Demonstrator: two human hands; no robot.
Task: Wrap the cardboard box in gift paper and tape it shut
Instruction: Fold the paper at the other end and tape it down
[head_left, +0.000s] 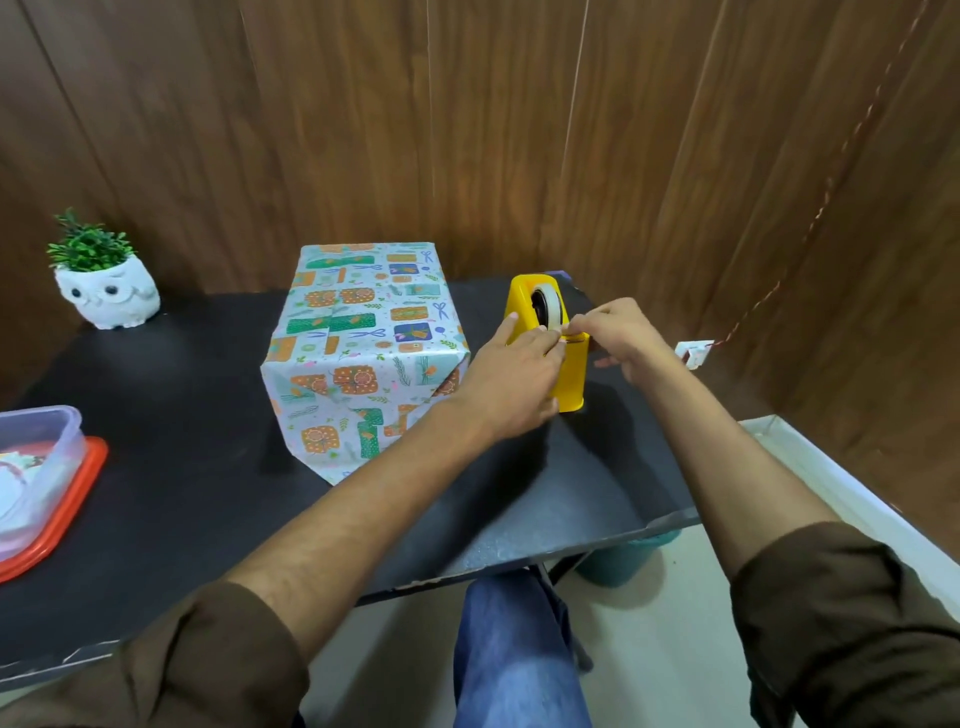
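A box wrapped in pale gift paper with orange and green patterns (358, 348) stands on the black table (182, 415), its near end folded into flaps. Right of it sits a yellow tape dispenser (540, 317) with a white tape roll (549, 306). My left hand (514, 374) wraps around the dispenser's left side, thumb on its edge, fingers near the cutter. My right hand (621, 338) pinches the tape end at the dispenser's front top. The strip itself is barely visible between the fingertips.
A white owl pot with a green plant (106, 291) stands at the back left. A clear plastic container on an orange lid (36, 478) sits at the left edge. Wooden panels enclose the table behind and to the right. A teal bin (623, 558) is under the table's right corner.
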